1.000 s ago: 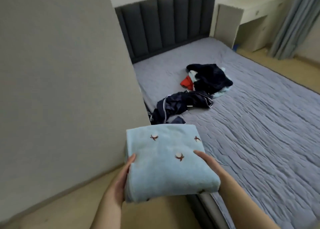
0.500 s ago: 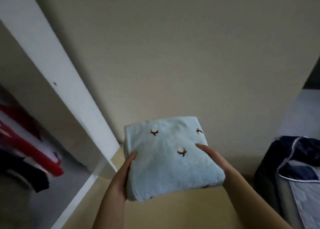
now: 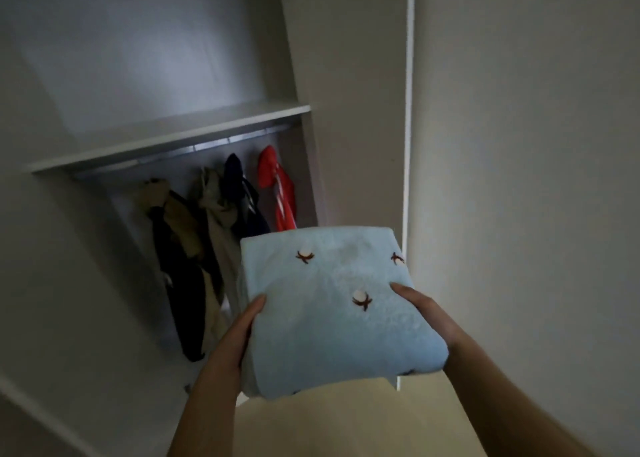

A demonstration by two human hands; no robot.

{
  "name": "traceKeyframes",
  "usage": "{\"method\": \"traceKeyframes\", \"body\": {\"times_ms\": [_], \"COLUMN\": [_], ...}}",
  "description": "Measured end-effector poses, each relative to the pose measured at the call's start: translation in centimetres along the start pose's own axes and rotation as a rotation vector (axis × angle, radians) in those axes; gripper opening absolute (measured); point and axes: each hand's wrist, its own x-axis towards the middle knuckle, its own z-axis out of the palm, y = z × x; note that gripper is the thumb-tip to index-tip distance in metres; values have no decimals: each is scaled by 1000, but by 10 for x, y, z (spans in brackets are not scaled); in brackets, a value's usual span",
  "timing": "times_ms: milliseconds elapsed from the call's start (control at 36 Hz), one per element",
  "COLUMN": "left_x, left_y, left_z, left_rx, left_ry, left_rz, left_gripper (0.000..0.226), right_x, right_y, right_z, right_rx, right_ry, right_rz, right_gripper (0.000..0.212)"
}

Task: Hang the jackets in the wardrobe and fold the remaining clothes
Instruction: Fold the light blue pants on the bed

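Okay, I've got both hands on a folded blue cloth [image 3: 332, 314], a thick square bundle with small brown-and-white embroidered sprigs on top. The left hand [image 3: 242, 330] clamps its near left edge, thumb [image 3: 258, 304] flat on the top face. The right hand [image 3: 426, 313] grips the right edge the same way, thumb [image 3: 401, 288] pointing in toward the middle sprig. I can't see the fingers of either hand, they're hidden under the bundle. The cloth sits level between the two hands, up in the air, touching nothing else.

Past the left hand's thumb tip, the wardrobe [image 3: 346, 93] stands open. Up and away from that hand a shelf [image 3: 173, 138] runs across, with a metal rail [image 3: 221, 143] just beneath it. Jackets hang from the rail: a tan and dark jacket [image 3: 173, 214] farthest out from the left hand, then an olive jacket [image 3: 213, 200], a navy jacket [image 3: 235, 176], and a red jacket [image 3: 273, 176] straight beyond the cloth's far edge. The cloth covers the lower part of the red one from my view.

On the outer side of the right hand there's a plain pale wall [image 3: 519, 145]. Below both wrists I can see yellowish floor [image 3: 329, 422].
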Motion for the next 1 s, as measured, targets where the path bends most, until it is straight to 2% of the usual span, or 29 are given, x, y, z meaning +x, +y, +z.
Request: {"method": "traceKeyframes", "body": {"times_ms": [56, 139, 278, 389, 444, 583, 694, 944, 1000], "left_x": [18, 47, 103, 148, 172, 210, 228, 296, 319], "left_y": [12, 31, 61, 102, 135, 223, 305, 487, 519], "left_z": [-16, -31, -49, -62, -67, -86, -103, -179, -197], "left_rx": [-20, -33, -94, -112, -136, -140, -175, -46, -33], "left_ry": [34, 10, 48, 186, 182, 276, 307, 292, 286], "left_rz": [-17, -111, -41, 62, 131, 397, 532, 754, 802], "left_gripper": [72, 62, 43, 53, 54, 50, 33, 28, 29], "right_x": [29, 79, 170, 243, 279, 349, 393, 497, 522], "right_y": [-6, -19, -47, -85, -114, -177, -219, -291, -303], "right_z": [18, 39, 66, 98, 126, 211, 292, 459, 490], "right_rx": [0, -29, -119, -202, -227, -265, -265, -295, -308], "right_ry": [-103, -191, -204, -199, -247, -391, -449, -605, -609], "right_rz": [5, -11, -4, 27, 41, -28, -148, -315, -375], "right_gripper": [74, 85, 64, 50, 46, 37, 24, 19, 27]}}
